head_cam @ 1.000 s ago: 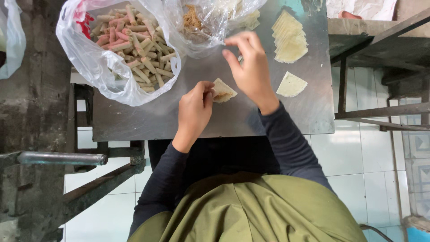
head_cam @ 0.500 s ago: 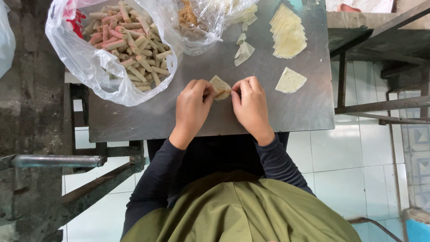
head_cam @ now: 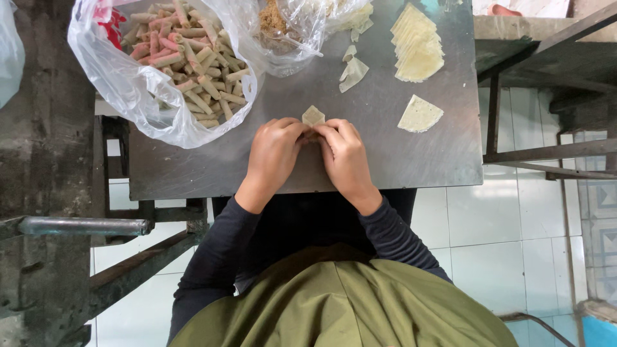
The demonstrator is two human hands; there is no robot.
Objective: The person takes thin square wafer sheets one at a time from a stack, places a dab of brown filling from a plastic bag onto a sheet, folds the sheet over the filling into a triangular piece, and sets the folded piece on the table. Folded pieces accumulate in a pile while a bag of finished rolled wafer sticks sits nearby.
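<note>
Overhead view of my two hands at work on a steel bench (head_cam: 411,160). The fingers (head_cam: 299,130) of my left hand (head_cam: 273,157) and those of my right hand (head_cam: 347,157) meet at their tips and are pressed together, pinching the near edge of a small pale wrapper (head_cam: 313,116). The wrapper lies flat on the bench just beyond my fingertips, near the middle of the bench, with one pointed corner aimed away from me; whatever it may hold under my fingers is hidden. Both palms face down, wrists resting near the bench's front edge, and dark sleeves (head_cam: 392,234) cover my forearms.

Farther out, to the right, a single wrapper (head_cam: 420,114) lies flat and apart from my hands. Beyond it, at the far right, a stack of wrappers (head_cam: 418,46) is fanned out in overlapping sheets. Between that stack and the centre lie a few crumpled wrapper scraps (head_cam: 353,69). At the far centre a clear plastic bag (head_cam: 295,32) holds a brownish shredded filling (head_cam: 273,20). At the far left a larger white plastic bag (head_cam: 128,83), open at the top and hanging over the bench's left edge, is filled with finished rolls (head_cam: 189,58), thin pale cylinders piled loosely. White floor tiles (head_cam: 488,218) show below the bench.
</note>
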